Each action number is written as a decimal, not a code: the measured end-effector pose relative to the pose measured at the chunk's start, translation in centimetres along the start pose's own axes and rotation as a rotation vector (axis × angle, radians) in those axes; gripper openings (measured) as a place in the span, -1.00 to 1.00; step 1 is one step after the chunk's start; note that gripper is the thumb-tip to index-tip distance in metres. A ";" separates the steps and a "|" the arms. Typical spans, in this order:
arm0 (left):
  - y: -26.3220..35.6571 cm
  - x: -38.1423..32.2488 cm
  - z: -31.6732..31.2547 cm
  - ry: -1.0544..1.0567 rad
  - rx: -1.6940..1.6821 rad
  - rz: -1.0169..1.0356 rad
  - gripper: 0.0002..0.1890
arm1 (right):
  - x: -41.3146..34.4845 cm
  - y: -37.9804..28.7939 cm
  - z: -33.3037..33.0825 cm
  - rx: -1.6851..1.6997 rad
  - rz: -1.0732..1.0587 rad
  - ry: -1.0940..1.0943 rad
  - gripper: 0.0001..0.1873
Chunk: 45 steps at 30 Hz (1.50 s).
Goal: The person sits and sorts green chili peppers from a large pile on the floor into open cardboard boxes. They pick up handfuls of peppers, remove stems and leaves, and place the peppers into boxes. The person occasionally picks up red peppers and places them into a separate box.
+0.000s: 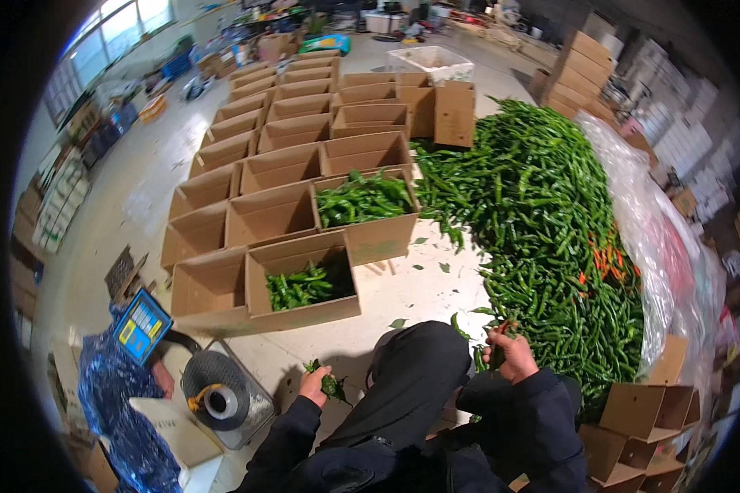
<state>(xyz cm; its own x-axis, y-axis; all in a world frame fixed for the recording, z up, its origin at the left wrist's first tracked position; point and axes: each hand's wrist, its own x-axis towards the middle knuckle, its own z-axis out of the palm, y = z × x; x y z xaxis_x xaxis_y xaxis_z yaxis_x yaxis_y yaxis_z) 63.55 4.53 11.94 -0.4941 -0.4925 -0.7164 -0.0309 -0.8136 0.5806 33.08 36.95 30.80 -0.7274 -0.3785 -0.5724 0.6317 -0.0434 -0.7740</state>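
Observation:
My left hand grips a small bunch of green chili peppers above the floor, left of my knee. My right hand is at the near edge of a large heap of green chili peppers, closed around a dark green and reddish pepper. Ahead of my left hand, an open cardboard box is partly filled with green peppers. Behind it stands a fuller pepper box, heaped close to its rim.
Rows of open cardboard boxes extend away. At left are a platform scale with a blue display, a dark cylindrical object and another person's hand. Plastic sheeting borders the heap; stacked boxes stand lower right.

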 end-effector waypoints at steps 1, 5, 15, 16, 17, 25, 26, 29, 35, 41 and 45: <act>0.3 0.1 0.8 -0.005 0.028 -0.009 -0.90 | -0.6 0.2 0.1 0.029 -0.026 -0.016 -0.79; 0.8 1.4 3.4 -0.010 0.115 -0.040 -0.89 | -2.2 1.1 -0.3 0.047 -0.022 0.001 -0.66; 0.8 1.2 4.9 -0.035 0.155 0.065 -0.91 | -2.6 -0.8 2.9 0.031 0.028 -0.110 -0.69; 0.8 0.9 4.3 -0.022 0.143 0.075 -0.91 | -2.8 -1.1 3.4 0.036 0.010 -0.116 -0.68; 0.9 0.7 3.9 -0.009 0.131 0.086 -0.91 | -2.8 -1.2 3.8 0.051 0.016 -0.121 -0.69; 5.1 -3.0 6.7 -0.135 -0.028 0.062 -0.91 | -3.4 -3.1 5.5 0.078 -0.074 -0.163 -0.70; 5.5 -3.8 8.6 -0.159 -0.022 0.074 -0.92 | -3.4 -3.6 5.1 0.088 -0.097 -0.145 -0.70; 6.7 -3.3 11.4 -0.220 -0.031 0.130 -0.94 | -3.6 -4.5 4.8 0.139 -0.161 -0.130 -0.68; 8.0 -2.2 22.0 -0.297 -0.095 0.128 -0.84 | -3.9 -4.5 2.9 0.161 -0.176 -0.055 -0.68; 7.5 1.8 30.5 -0.432 -0.226 0.021 -0.80 | -4.5 -5.3 2.8 0.168 -0.195 -0.066 -0.68; 4.2 3.4 33.7 -0.378 -0.288 -0.065 -0.75 | -4.7 -5.5 1.3 0.245 -0.218 -0.035 -0.67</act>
<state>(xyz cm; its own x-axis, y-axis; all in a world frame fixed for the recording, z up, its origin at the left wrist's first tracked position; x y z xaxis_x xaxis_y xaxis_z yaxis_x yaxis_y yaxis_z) 32.51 9.86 24.97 -0.7818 -0.3349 -0.5260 0.1436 -0.9176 0.3707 33.37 37.79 38.04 -0.8454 -0.3674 -0.3877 0.5112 -0.3463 -0.7866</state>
